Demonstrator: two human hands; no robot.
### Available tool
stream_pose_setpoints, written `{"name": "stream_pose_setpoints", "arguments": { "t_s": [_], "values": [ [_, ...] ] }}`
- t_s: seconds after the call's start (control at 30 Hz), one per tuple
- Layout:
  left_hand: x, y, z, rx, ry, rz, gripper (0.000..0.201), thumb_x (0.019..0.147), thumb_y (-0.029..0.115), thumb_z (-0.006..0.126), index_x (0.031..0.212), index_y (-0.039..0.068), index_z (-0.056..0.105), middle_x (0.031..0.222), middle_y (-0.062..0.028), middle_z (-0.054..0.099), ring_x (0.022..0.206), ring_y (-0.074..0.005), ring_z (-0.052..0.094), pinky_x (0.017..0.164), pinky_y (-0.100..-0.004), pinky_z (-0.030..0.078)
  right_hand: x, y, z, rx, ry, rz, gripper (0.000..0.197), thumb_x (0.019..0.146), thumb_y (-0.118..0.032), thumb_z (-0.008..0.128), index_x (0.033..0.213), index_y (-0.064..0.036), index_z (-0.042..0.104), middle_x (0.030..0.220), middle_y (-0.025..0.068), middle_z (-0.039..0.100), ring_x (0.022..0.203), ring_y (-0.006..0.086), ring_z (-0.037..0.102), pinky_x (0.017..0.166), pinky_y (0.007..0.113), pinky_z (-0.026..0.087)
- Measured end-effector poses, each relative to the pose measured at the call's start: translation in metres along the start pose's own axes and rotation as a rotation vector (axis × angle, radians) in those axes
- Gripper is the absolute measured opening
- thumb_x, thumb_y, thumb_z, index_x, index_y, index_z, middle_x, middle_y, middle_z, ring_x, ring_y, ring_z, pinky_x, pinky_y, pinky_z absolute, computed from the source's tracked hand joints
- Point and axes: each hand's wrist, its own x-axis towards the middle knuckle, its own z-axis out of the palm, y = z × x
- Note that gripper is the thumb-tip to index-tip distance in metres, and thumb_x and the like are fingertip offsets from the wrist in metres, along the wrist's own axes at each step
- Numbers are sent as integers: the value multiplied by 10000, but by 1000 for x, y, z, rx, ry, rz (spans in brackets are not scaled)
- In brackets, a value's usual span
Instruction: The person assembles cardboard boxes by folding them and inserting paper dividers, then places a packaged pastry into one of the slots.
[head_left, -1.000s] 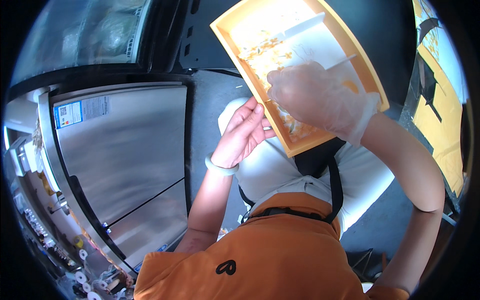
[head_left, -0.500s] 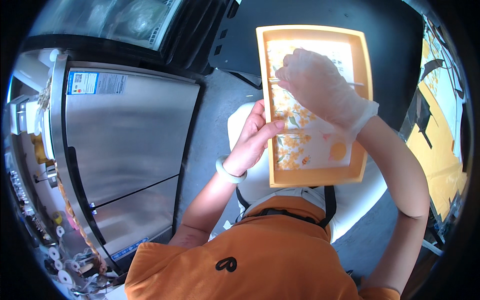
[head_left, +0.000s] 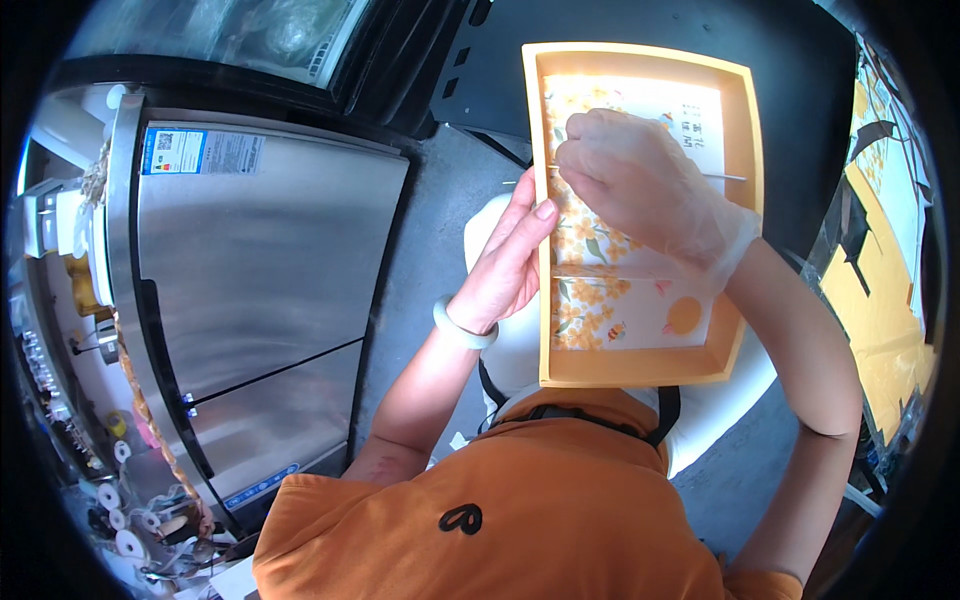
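Note:
A shallow rectangular yellow-orange box is tilted over my lap, its inside lined with white card printed with yellow flowers. My left hand, bare and with a pale bangle on the wrist, grips the box's left wall, thumb on the rim. Inside the upper half is my right hand, in a clear thin glove, its fingers curled closed near the left wall. What they pinch is hidden. A thin white strip shows beyond this hand toward the right wall. Another thin line crosses the card lower down.
A dark table stands beyond the box. To the left is a steel-fronted appliance, with a dark-framed glass case above. Yellow sheets lie at the right; rolls and small items crowd the lower left.
The box has shifted slightly right in the picture. My left hand has moved a little up along its wall. My right hand stays closed inside, with more of the upper card showing beside it.

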Motion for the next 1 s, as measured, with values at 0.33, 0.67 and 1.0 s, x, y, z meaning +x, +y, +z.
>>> {"name": "stream_pose_setpoints", "arguments": {
  "t_s": [0.33, 0.67, 1.0],
  "values": [
    [4, -2, 5, 193, 125, 67, 438, 936, 258, 557, 1306, 72, 415, 1193, -58, 498, 1137, -152, 496, 950, -317, 442, -2, 2, -4, -147, -127, 42, 142, 788, -123, 646, 897, -33, 651, 826, 82, 584, 843, 240, 571, 784, 340, 467],
    [70, 38, -5, 46, 258, 267, 520, 986, 353, 442, 1359, 3, 346, 1347, -169, 457, 1218, -272, 491, 1000, -406, 453, -117, 7, -165, -427, 249, 718, 330, 806, -89, 662, 1118, 6, 612, 1057, 161, 614, 1015, 312, 583, 895, 382, 469],
    [50, 10, -4, 259, 441, -11, 392, 939, 384, 562, 1145, 61, 480, 1026, -62, 560, 907, -171, 603, 736, -322, 537, -326, 23, -294, -842, 337, 1548, 321, 825, -171, 662, 1100, -8, 643, 1050, 173, 664, 994, 302, 634, 877, 360, 482]
  ]
}}
